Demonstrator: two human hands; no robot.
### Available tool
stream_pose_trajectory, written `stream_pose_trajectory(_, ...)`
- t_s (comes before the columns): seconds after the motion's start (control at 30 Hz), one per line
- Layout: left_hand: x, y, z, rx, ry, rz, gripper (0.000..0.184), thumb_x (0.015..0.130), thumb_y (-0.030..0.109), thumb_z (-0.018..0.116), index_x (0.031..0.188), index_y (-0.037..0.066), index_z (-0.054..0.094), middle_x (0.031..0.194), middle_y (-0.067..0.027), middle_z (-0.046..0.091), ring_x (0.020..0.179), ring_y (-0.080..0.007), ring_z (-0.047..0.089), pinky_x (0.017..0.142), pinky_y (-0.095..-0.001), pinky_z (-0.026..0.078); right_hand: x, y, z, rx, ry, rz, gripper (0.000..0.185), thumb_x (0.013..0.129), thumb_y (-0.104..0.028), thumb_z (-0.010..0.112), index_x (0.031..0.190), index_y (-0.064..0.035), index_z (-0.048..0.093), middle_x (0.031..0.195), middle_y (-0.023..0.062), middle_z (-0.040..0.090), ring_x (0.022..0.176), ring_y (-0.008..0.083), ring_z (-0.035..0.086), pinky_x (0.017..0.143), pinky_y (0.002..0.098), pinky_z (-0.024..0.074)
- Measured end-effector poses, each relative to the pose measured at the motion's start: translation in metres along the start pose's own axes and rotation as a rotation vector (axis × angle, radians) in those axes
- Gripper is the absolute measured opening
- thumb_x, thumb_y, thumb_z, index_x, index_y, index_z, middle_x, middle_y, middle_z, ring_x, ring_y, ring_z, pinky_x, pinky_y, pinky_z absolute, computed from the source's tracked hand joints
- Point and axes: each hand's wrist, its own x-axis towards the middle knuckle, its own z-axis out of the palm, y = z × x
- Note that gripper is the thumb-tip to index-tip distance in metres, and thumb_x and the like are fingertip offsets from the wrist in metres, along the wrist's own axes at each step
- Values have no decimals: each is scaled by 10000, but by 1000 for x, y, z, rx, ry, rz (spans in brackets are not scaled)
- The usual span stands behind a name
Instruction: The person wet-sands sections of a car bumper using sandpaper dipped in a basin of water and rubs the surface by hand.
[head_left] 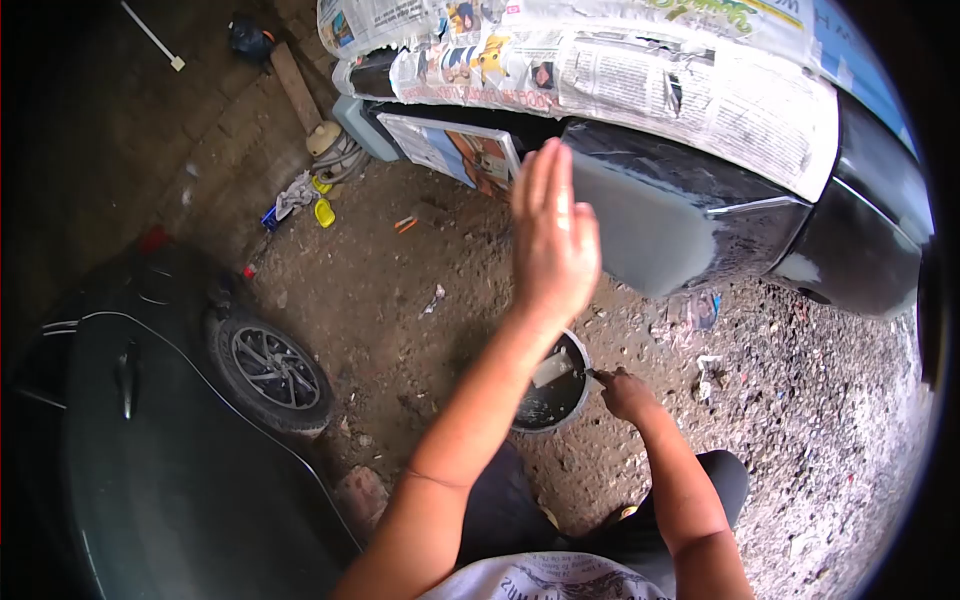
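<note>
My left hand (556, 238) is raised with its fingers stretched out flat, overlapping the left edge of the grey-primed patch (650, 215) on a black car bumper. Whether the palm touches the bumper cannot be made out. Lower down, my right hand (628, 393) has its fingers closed at the right rim of a round bucket (583, 402). Dark water and a pale flat piece (552, 368) show inside it. My left forearm hides part of the bucket. Newspaper (690, 95) covers the car body above the bumper.
A dark car (200, 450) with a wheel (275, 370) stands at the left. Yellow items (324, 212), a rag (297, 195), a coiled hose (342, 160) and a wooden board (294, 88) lie at the upper left. Litter (706, 378) is scattered on the gravel (800, 440).
</note>
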Motion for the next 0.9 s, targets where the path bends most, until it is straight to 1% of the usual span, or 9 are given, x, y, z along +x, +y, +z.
stream_pose_trajectory(0.07, 2, -31, -10, 85, -16, -44, 568, 870, 34, 509, 1428, -21, 421, 1488, -214, 417, 1415, -358, 344, 1208, -435, 239, -3, 2, -5, -26, -2, -3, 461, 928, -159, 484, 1381, -204, 555, 1252, 236, 594, 1139, 398, 612, 974, 469, 503)
stream_pose_trajectory(0.13, 15, -63, -22, 234, -114, -28, 594, 851, 7, 475, 1427, -104, 382, 1518, -268, 356, 1452, -399, 267, 1226, -455, 201, -7, 2, -10, -39, -6, -3, 456, 929, -166, 482, 1376, -210, 558, 1268, 227, 587, 1151, 390, 613, 972, 465, 509)
stream_pose_trajectory(0.23, 53, -126, -31, 316, -188, -32, 667, 805, -18, 476, 1456, -98, 352, 1562, -278, 284, 1487, -395, 206, 1230, -425, 182, -10, 0, -11, -48, -26, -11, 462, 925, -167, 474, 1375, -218, 559, 1273, 221, 588, 1160, 376, 612, 971, 462, 510)
stream_pose_trajectory(0.37, 107, -177, -26, 393, -539, -41, 751, 754, -74, 467, 1491, -49, 324, 1567, -255, 298, 1490, -358, 227, 1233, -399, 167, -13, 1, -6, -54, -62, -46, 469, 920, -162, 467, 1375, -222, 560, 1261, 218, 598, 1162, 356, 614, 966, 462, 510)
stream_pose_trajectory(0.57, 115, -112, -2, 356, -774, 223, 725, 744, -95, 498, 1458, -33, 392, 1478, -286, 420, 1438, -376, 322, 1185, -406, 285, -13, 9, 0, -43, -86, -80, 466, 910, -152, 470, 1362, -202, 572, 1248, 212, 606, 1156, 355, 615, 966, 460, 506)
stream_pose_trajectory(0.6, 108, -70, -13, 203, -796, 116, 698, 763, -90, 476, 1454, -45, 389, 1481, -287, 415, 1432, -373, 334, 1189, -400, 285, -13, 9, -2, -33, -86, -92, 463, 908, -150, 472, 1357, -196, 576, 1248, 213, 605, 1156, 357, 613, 968, 459, 504)
stream_pose_trajectory(0.63, 91, -66, -11, 180, -610, 117, 618, 798, -16, 489, 1410, -70, 422, 1483, -278, 411, 1422, -375, 351, 1207, -438, 257, -12, 9, -3, -36, -82, -91, 461, 906, -148, 472, 1352, -190, 579, 1246, 214, 605, 1159, 358, 611, 971, 458, 502)
stream_pose_trajectory(0.8, 59, -68, -22, 280, -587, 354, 680, 813, -53, 437, 1480, -75, 306, 1543, -295, 301, 1467, -382, 268, 1236, -450, 185, -13, 13, -12, -41, -66, -74, 451, 901, -138, 472, 1336, -168, 588, 1238, 220, 605, 1170, 366, 603, 982, 456, 495)
stream_pose_trajectory(0.9, 4, -60, -31, 209, -526, 240, 672, 826, -48, 441, 1486, -57, 312, 1551, -275, 305, 1470, -370, 267, 1238, -434, 184, -10, 17, -8, -9, -56, -85, 451, 899, -133, 470, 1333, -156, 588, 1237, 219, 606, 1161, 376, 605, 976, 462, 498)
